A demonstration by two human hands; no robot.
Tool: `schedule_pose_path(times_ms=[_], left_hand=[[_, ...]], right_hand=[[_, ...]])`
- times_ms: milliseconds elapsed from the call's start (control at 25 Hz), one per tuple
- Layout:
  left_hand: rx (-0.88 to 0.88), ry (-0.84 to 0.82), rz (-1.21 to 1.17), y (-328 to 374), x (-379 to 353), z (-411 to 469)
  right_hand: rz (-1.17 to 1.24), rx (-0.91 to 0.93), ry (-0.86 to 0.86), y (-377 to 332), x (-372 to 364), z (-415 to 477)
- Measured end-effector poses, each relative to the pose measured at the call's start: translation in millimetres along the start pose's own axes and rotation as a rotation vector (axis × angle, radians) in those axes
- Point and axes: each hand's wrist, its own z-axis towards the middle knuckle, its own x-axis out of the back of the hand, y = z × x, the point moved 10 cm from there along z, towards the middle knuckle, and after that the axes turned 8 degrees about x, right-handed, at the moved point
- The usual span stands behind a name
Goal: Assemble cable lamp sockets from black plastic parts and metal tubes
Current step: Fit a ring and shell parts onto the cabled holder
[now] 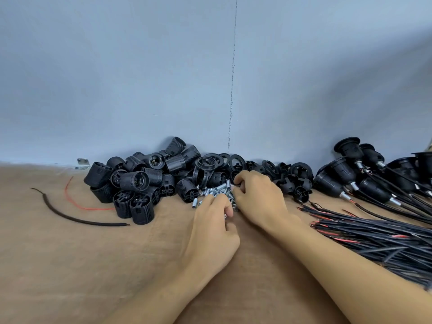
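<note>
Head view: a brown table (pixel 70 265) runs up to a blue-grey wall (pixel 140 66) with a rough vertical seam (pixel 232 78).

Both hands meet at a small heap of metal tubes (pixel 216 191), which lies on the table just in front of the black parts, near the middle of the frame. The left hand (pixel 215 228) lies knuckles-up with its fingers curled down into the near edge of the heap. The right hand (pixel 259 197) sits just beside it, its fingers bent under and touching the heap's right side. The 2 hands are nearly touching. Whether either one actually pinches a tube I cannot tell, since the fingertips are hidden.

Left of the tubes is a pile of black threaded socket shells (pixel 140 181). Behind the tubes, against the wall, lie flat black rings (pixel 210 162), and to the right are smaller black caps (pixel 294 181).

At far right rest assembled sockets (pixel 350 169) with cables attached, and in front of them a thick bundle of black and red cables (pixel 385 239).

On the left of the table lie 1 loose black cable (pixel 70 213) and 1 thin red wire (pixel 77 202). A small metal bracket (pixel 83 163) sits where table meets wall.
</note>
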Motion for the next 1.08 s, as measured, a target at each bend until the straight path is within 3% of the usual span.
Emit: schedule_pose_path(times_ms=[160, 320, 600, 760, 880, 1000, 1080], left_hand=[[0.055, -0.002, 0.003, -11.1, 5.7, 5.9], [0.028, -0.021, 0.032, -9.4, 0.7, 5.4], [0.036, 0.008, 0.007, -14.2, 2.6, 9.7], [0.047, 0.016, -0.008, -14.9, 3.0, 10.3], [0.048, 0.018, 0.007, -13.8, 2.8, 11.3], [0.076, 0.013, -0.011, -17.0, 3.3, 13.1], [0.095, 0.011, -0.025, -19.7, 4.1, 13.3]], right_hand=[[0.013, -0.067, 0.067, 8.3, 1.3, 6.2], [-0.033, -0.099, -0.012, 16.7, -7.3, 9.2], [0.045, -0.101, 0.026, 16.9, 3.6, 8.8], [0.104, 0.037, 0.072, -8.1, 11.4, 16.7], [0.134, 0.161, 0.005, -38.4, 1.2, 30.9], [0.092, 0.158, -0.095, -50.8, -17.0, 45.7], [0.103, 0.125, -0.056, -49.4, -14.6, 52.4]])
